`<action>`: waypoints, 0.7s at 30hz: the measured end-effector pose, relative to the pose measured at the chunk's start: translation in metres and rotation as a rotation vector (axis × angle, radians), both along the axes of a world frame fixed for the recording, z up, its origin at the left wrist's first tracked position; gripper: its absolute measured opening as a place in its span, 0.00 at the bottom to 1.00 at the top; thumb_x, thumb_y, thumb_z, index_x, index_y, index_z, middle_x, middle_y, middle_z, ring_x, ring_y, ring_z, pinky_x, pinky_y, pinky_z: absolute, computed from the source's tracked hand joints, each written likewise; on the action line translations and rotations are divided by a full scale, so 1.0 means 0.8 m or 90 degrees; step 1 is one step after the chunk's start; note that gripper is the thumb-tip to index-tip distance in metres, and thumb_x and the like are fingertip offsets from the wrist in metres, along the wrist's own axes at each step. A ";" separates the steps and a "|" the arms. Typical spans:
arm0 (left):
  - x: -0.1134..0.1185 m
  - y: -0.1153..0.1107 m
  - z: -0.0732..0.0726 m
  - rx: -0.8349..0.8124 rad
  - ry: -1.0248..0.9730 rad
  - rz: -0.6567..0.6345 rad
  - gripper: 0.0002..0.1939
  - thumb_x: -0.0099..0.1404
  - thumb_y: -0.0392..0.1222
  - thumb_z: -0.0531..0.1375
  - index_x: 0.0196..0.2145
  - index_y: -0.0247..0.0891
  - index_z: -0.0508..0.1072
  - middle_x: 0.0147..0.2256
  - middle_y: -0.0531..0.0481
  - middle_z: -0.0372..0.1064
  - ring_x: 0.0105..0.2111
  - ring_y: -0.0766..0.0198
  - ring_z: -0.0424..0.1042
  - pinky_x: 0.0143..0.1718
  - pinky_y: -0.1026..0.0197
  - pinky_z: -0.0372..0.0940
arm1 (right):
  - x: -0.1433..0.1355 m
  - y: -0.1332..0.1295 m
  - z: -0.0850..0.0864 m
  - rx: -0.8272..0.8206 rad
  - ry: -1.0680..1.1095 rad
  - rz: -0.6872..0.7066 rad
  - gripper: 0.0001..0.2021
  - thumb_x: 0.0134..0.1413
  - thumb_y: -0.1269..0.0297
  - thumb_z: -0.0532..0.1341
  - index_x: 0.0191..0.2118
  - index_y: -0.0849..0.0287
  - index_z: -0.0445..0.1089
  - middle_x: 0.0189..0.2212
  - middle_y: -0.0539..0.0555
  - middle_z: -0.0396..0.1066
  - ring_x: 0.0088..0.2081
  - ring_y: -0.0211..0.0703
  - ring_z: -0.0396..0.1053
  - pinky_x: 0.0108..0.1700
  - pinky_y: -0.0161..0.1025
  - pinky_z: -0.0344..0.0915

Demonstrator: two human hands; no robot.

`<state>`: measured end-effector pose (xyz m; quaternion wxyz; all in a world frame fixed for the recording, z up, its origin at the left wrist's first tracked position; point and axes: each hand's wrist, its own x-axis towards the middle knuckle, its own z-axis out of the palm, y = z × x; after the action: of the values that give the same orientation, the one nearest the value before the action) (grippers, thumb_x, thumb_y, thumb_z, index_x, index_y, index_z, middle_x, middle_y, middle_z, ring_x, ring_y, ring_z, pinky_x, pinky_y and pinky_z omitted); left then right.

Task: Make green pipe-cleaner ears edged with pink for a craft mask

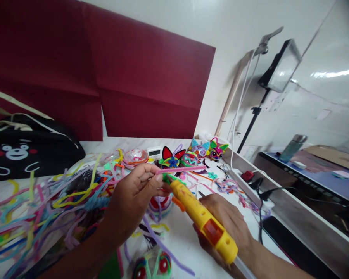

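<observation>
Near the middle of the head view, my left hand pinches a pink pipe cleaner that points right, along with a green one. My right hand is wrapped round a yellow glue gun with an orange trigger. The gun's nozzle touches or nearly touches the green piece beside my left fingertips. Below them sits a striped ball with red, partly hidden by my left hand. A metal tip shows by my right fingers; what it belongs to is hidden.
Many loose pipe cleaners cover the left of the white table. Several decorated balls stand at the back. A red-eyed piece lies at the front edge. A black bag is left; cables, a phone-like black slab and a lamp are right.
</observation>
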<state>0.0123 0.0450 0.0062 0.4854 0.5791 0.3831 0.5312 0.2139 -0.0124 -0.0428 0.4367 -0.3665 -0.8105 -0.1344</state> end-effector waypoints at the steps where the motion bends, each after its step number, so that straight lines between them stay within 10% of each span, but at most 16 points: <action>1: 0.001 -0.001 0.000 0.000 -0.003 0.008 0.09 0.59 0.45 0.62 0.33 0.38 0.69 0.29 0.51 0.76 0.27 0.63 0.76 0.30 0.63 0.72 | 0.000 0.000 0.000 -0.008 0.016 0.005 0.07 0.54 0.71 0.56 0.40 0.55 0.62 0.29 0.53 0.68 0.27 0.44 0.68 0.25 0.41 0.66; 21: -0.009 0.002 0.006 0.036 0.020 0.031 0.09 0.61 0.45 0.61 0.35 0.38 0.67 0.24 0.52 0.76 0.26 0.62 0.77 0.31 0.62 0.73 | 0.002 -0.003 -0.001 -0.021 0.022 -0.028 0.08 0.53 0.71 0.56 0.40 0.55 0.63 0.28 0.52 0.68 0.28 0.44 0.67 0.28 0.40 0.68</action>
<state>0.0051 0.0464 0.0111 0.4497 0.5910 0.3899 0.5444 0.2153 -0.0145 -0.0435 0.4416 -0.3935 -0.7967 -0.1242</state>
